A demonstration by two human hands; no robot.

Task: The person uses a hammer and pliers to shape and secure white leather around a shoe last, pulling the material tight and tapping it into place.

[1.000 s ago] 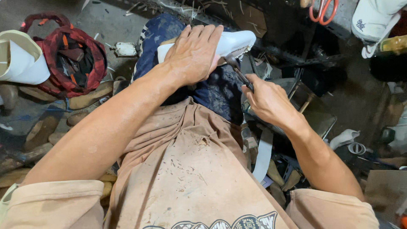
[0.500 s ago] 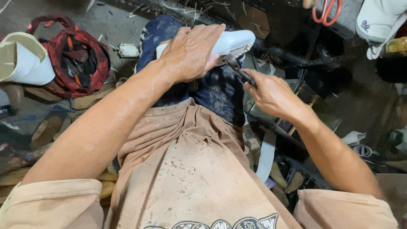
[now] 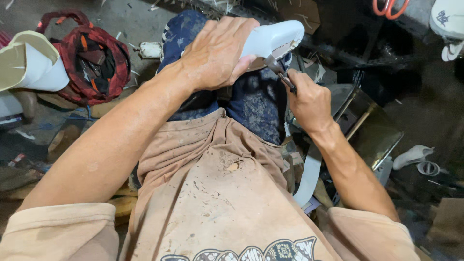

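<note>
The left hand [image 3: 218,53] lies palm-down over a white shoe form [image 3: 273,37], fingers wrapped along its top and the thumb pressed to its near side, pinning it on the person's knee, which is clad in dark blue patterned trousers [image 3: 256,104]. The right hand [image 3: 309,102] is closed in a fist round the handles of a dark metal pincer tool [image 3: 280,71], whose head touches the lower edge of the form near its toe. A stained tan shirt [image 3: 217,193] fills the foreground. On the floor to the left sit a red checked bag [image 3: 94,58] and a cream rolled sheet [image 3: 29,63]. Orange-handled scissors [image 3: 389,7] lie at the top right, and a white strip [image 3: 309,176] hangs below the right wrist.
</note>
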